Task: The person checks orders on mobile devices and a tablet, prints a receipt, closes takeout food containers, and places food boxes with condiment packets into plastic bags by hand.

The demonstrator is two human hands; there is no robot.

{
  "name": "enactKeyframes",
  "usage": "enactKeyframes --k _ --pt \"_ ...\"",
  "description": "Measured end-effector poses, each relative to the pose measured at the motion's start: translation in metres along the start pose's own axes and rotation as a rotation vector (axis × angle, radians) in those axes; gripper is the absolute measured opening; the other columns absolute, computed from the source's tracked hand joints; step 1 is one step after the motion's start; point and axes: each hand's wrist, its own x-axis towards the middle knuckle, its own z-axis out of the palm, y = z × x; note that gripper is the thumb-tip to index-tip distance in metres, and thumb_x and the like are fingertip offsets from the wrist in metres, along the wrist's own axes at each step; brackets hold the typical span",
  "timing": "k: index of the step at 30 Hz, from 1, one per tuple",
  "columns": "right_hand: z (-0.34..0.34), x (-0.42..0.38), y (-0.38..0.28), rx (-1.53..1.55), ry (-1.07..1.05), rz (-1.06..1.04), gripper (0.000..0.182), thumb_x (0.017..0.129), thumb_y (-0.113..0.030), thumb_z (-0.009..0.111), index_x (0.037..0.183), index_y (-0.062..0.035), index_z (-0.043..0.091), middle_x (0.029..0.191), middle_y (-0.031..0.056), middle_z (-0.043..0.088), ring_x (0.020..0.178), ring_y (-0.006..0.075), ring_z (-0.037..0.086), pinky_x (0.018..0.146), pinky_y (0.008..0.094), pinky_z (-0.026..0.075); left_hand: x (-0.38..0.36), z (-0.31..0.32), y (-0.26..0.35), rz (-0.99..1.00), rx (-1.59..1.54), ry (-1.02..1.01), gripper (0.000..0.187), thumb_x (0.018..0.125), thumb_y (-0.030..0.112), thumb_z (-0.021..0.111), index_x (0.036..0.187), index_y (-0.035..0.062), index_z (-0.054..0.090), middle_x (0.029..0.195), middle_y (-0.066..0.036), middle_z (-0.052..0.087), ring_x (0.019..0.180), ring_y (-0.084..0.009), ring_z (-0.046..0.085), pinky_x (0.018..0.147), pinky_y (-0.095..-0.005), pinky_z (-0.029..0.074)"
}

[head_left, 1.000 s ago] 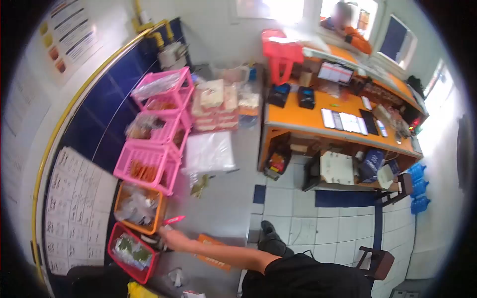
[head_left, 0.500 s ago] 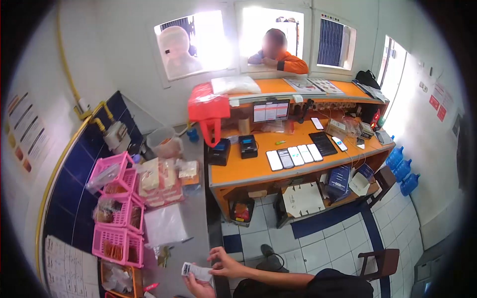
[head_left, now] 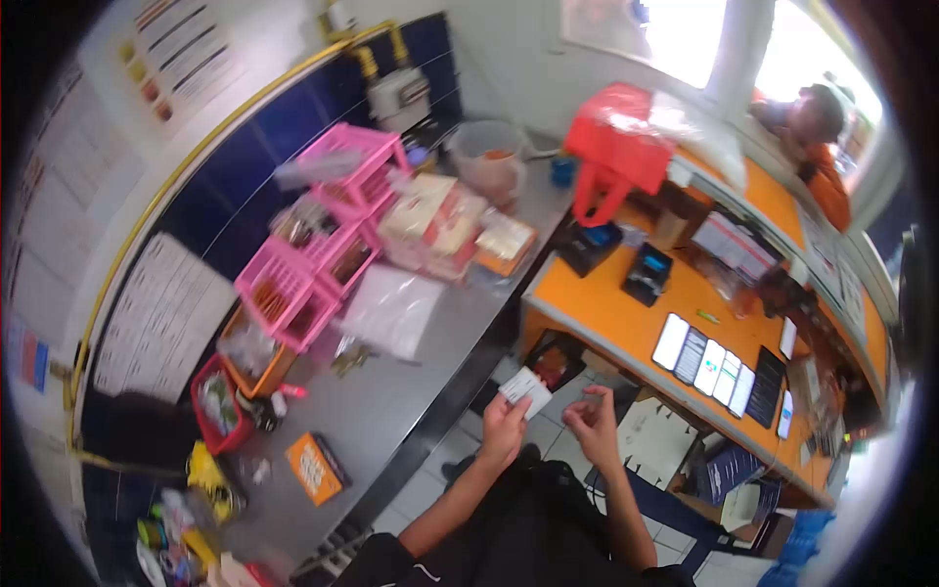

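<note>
My left hand (head_left: 503, 431) is closed on a small white printed paper slip (head_left: 526, 390), holding it above the floor near the steel counter's edge. A little to the right, my right hand (head_left: 593, 424) is raised with bent fingers held apart. Nothing shows in it, and it does not touch the slip. On the steel counter (head_left: 416, 391) to the left lie a clear plastic bag sheet (head_left: 391, 311) and an orange box (head_left: 317, 469).
Pink baskets (head_left: 284, 284) with packets line the wall side. The orange desk (head_left: 606, 313) holds several phones (head_left: 706, 366), card terminals (head_left: 647, 274) and a screen (head_left: 736, 245). A red bag (head_left: 621, 142) hangs at its corner. A person (head_left: 817, 127) leans at the window.
The view has swung left, showing more of the counter. My left hand has lifted the slip away from the counter. My right hand has separated from the slip.
</note>
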Motion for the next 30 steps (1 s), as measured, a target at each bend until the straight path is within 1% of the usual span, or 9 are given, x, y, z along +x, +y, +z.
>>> enactKeyframes --k 3,7,12,16,19,23,27,29,30 --pt "0.001 0.019 -0.014 -0.183 -0.161 0.123 0.045 0.090 0.002 0.067 0.123 -0.0068 0.038 0.090 0.0064 0.062 0.082 0.0118 0.061 0.074 0.0262 0.051 0.011 -0.017 0.003 0.071 0.043 0.034 0.038 0.095 -0.005 0.051 0.134 -0.0035 0.049 0.132 -0.014 0.059 0.122 -0.0236 0.058 0.108 -0.0370 0.043" --pt "0.037 0.034 -0.060 -0.208 -0.421 0.041 0.049 0.091 0.002 0.066 0.127 -0.0061 0.033 0.091 0.0091 0.062 0.087 0.0137 0.063 0.078 0.0260 0.050 0.013 -0.003 0.042 0.083 -0.080 0.005 0.043 0.095 -0.008 0.046 0.138 -0.0040 0.043 0.138 -0.017 0.055 0.128 -0.0267 0.054 0.110 -0.0403 0.043" --pt "0.066 0.057 -0.075 -0.269 -0.490 0.003 0.051 0.090 0.002 0.066 0.127 -0.0042 0.032 0.088 0.0077 0.062 0.084 0.0120 0.062 0.075 0.0267 0.050 0.004 0.001 0.059 0.145 0.024 0.021 0.042 0.096 -0.005 0.048 0.138 -0.0042 0.043 0.137 -0.019 0.055 0.129 -0.0268 0.054 0.110 -0.0401 0.044" --pt "0.081 0.059 -0.045 -0.233 -0.577 0.093 0.054 0.089 0.001 0.068 0.128 -0.0044 0.032 0.084 0.0065 0.062 0.077 0.0099 0.060 0.067 0.0255 0.048 -0.018 -0.033 0.045 0.129 0.257 0.097 0.043 0.095 -0.003 0.052 0.137 -0.0033 0.046 0.137 -0.017 0.056 0.127 -0.0255 0.055 0.110 -0.0392 0.040" --pt "0.080 0.063 -0.008 -0.125 -0.700 0.250 0.057 0.087 -0.002 0.072 0.129 -0.0048 0.033 0.084 0.0071 0.064 0.074 0.0101 0.059 0.063 0.0252 0.047 -0.035 -0.036 0.059 0.164 0.102 0.065 0.047 0.095 -0.003 0.052 0.141 -0.0006 0.043 0.136 -0.017 0.057 0.123 -0.0264 0.058 0.108 -0.0399 0.044" --pt "0.099 0.045 0.025 -0.256 -0.709 0.219 0.058 0.089 -0.006 0.072 0.130 -0.0046 0.032 0.083 0.0077 0.064 0.076 0.0114 0.061 0.063 0.0258 0.047 -0.051 -0.047 0.074 0.151 0.073 0.104 0.044 0.098 0.002 0.052 0.141 0.0003 0.046 0.132 -0.011 0.059 0.117 -0.0197 0.061 0.102 -0.0331 0.046" --pt "0.130 0.020 0.006 0.078 -0.600 0.552 0.057 0.089 -0.005 0.071 0.133 -0.0086 0.034 0.115 0.0128 0.061 0.098 0.0156 0.062 0.081 0.0279 0.050 -0.050 -0.068 0.084 0.293 0.158 0.316 0.037 0.100 0.006 0.053 0.137 -0.0010 0.051 0.126 -0.014 0.064 0.110 -0.0190 0.065 0.092 -0.0288 0.051" --pt "0.136 0.020 0.001 0.216 -0.595 0.644 0.057 0.090 -0.008 0.071 0.134 -0.0094 0.035 0.121 0.0126 0.057 0.103 0.0173 0.060 0.085 0.0308 0.049 -0.048 -0.069 0.095 0.338 0.040 0.292 0.029 0.101 0.007 0.051 0.129 -0.0036 0.055 0.118 -0.016 0.066 0.108 -0.0234 0.066 0.095 -0.0386 0.053" --pt "0.138 0.024 0.000 0.356 -0.575 0.731 0.056 0.090 -0.011 0.071 0.135 -0.0102 0.036 0.128 0.0123 0.054 0.109 0.0190 0.059 0.089 0.0337 0.047 -0.048 -0.067 0.101 0.360 0.028 0.317 0.026 0.102 0.008 0.051 0.123 -0.0045 0.057 0.115 -0.017 0.068 0.106 -0.0231 0.067 0.093 -0.0387 0.055"
